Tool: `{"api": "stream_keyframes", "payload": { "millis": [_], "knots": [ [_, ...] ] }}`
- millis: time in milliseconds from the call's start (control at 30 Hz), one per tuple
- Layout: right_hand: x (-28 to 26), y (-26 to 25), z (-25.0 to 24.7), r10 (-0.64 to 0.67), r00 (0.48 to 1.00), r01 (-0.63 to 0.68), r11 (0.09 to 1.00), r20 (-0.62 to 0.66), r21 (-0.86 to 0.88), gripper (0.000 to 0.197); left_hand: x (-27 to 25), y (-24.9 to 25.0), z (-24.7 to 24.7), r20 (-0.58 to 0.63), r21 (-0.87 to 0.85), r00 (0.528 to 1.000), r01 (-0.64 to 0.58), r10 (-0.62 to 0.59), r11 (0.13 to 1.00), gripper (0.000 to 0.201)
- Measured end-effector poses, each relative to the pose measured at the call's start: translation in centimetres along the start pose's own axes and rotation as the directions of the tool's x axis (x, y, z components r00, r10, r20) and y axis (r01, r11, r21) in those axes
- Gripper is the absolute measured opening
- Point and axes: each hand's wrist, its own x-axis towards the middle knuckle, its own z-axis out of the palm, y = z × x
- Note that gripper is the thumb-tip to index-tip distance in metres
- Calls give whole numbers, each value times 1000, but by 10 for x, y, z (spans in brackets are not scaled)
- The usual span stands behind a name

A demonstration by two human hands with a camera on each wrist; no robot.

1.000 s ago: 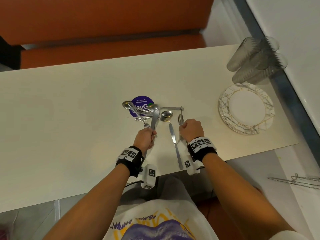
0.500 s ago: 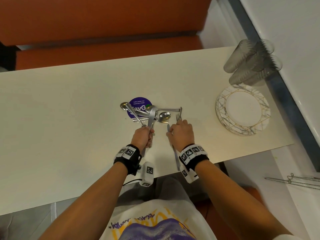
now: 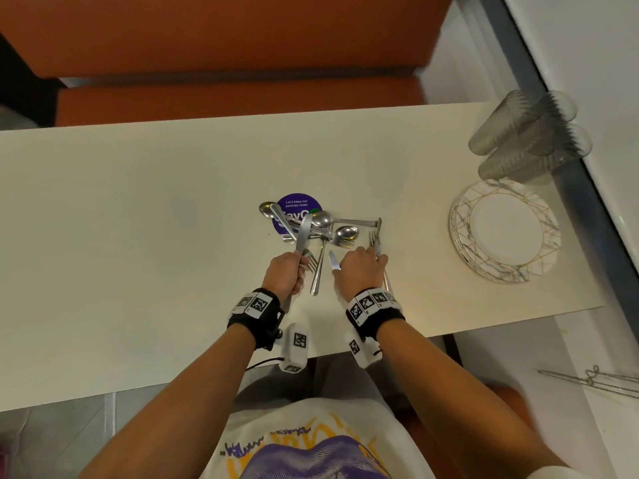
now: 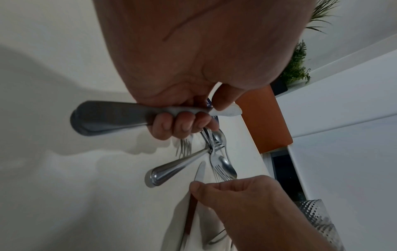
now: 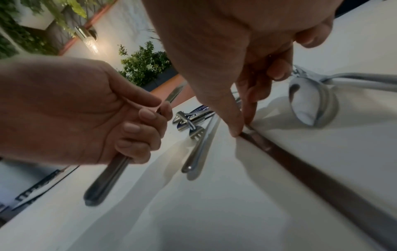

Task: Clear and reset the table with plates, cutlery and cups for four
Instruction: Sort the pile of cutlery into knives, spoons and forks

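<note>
A loose pile of spoons and forks [image 3: 325, 228] lies mid-table. My left hand [image 3: 285, 271] grips a knife [image 3: 304, 231] by the handle, with the blade pointing away over the pile; the left wrist view shows its handle [image 4: 111, 117] in my curled fingers. My right hand [image 3: 359, 267] is just right of it. Its thumb and forefinger pinch a second knife [image 5: 255, 138] lying flat on the table, with the tip [image 3: 333, 262] showing past the hand. A fork [image 3: 374, 240] lies under the right fingers; I cannot tell whether they hold it.
A stack of white plates with gold lines [image 3: 505, 229] sits at the right end of the table. Several clear ribbed cups [image 3: 529, 140] lie behind them. A purple round sticker [image 3: 294, 203] is under the pile. An orange bench [image 3: 238, 102] runs along the far side.
My right hand has shifted left from the fork onto the knife lying on the table. The left hand keeps its knife and has barely moved.
</note>
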Motion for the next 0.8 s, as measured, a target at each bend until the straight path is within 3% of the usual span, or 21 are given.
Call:
{"api": "stream_keyframes", "payload": {
  "millis": [333,500,600,667,800],
  "knots": [
    [9,-6,-8,15,997,-18,999,77,38,38,5,-1,-7,25,-15,1000,-6,6,1000,27],
    [13,-5,-27,64,989,-89,977,132,193,36,9,4,-9,37,1,998,-60,60,998,33],
    [16,3,-48,55,993,-95,899,105,428,26,14,11,-10,40,49,995,-98,96,994,35],
    [18,6,-67,4,998,-39,833,65,552,35,16,18,-10,58,43,993,-105,102,994,32],
    [27,2,-99,53,999,-25,588,-8,808,23,14,32,-5,122,-11,987,-107,108,994,30]
  ]
}}
